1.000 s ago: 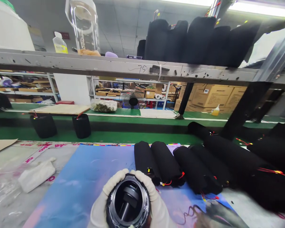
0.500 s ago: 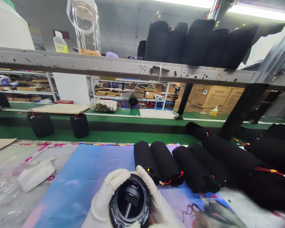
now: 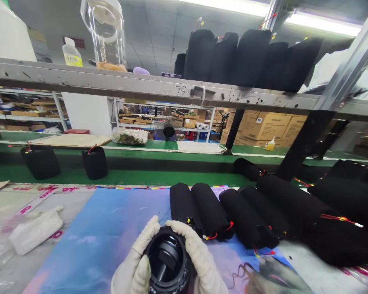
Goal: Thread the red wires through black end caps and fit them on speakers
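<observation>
Since the earlier view, our left thumb [image 3: 150, 233] has risen beside the rim of the black round housing [image 3: 147, 261], which sits low and centre, clasped between our gloved left hand [image 3: 131, 271] and right hand [image 3: 206, 265]. The fingers [image 3: 196, 247] curl snugly around it. The frame's bottom edge cuts it off, and a dark post [image 3: 162, 273] inside stays dim. Black wrapped rolls [image 3: 210, 210] lie just right; open blue mat [image 3: 88, 249] stretches left. A blurred dark shape [image 3: 272, 275] at lower right defeats us.

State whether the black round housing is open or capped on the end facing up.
Open: the black round housing has no cap; its central post shows inside, between the gloved left hand and right hand.
</observation>
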{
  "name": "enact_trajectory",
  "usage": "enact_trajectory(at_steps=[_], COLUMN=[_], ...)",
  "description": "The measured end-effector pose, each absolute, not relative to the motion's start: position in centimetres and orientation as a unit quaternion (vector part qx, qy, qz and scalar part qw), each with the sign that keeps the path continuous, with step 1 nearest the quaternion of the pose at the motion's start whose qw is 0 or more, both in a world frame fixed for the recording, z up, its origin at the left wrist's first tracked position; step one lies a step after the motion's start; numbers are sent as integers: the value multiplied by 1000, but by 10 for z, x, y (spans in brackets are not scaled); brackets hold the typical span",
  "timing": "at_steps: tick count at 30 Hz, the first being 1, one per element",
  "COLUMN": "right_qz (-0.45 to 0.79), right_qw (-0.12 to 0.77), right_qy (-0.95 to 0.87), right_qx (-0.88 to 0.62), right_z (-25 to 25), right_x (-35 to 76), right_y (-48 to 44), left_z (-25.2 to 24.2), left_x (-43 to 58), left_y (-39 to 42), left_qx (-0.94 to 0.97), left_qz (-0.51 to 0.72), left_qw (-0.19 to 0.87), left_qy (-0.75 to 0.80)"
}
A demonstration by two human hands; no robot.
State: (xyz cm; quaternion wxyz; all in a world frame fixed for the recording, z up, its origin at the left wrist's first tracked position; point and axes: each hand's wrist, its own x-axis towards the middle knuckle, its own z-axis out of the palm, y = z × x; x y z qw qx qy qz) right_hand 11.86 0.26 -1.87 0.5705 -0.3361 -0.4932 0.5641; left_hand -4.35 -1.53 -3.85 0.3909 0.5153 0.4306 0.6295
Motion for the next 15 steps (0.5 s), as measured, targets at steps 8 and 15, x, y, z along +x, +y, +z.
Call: enact_trajectory(at_steps=[8,15], right_qz=[525,508], right_qw=[570,594], right_qy=[-509,-560], right_qx=[-375,-275], right_z=[-19,-16], right_x=[119,114], right_y=[0,-8], left_z=[-32,-12], left_x=[-42,-30], left_y=[-5,-27], left_qx=[448,514], left_qz=[621,640], left_qw=[464,370], left_qy=[446,435])
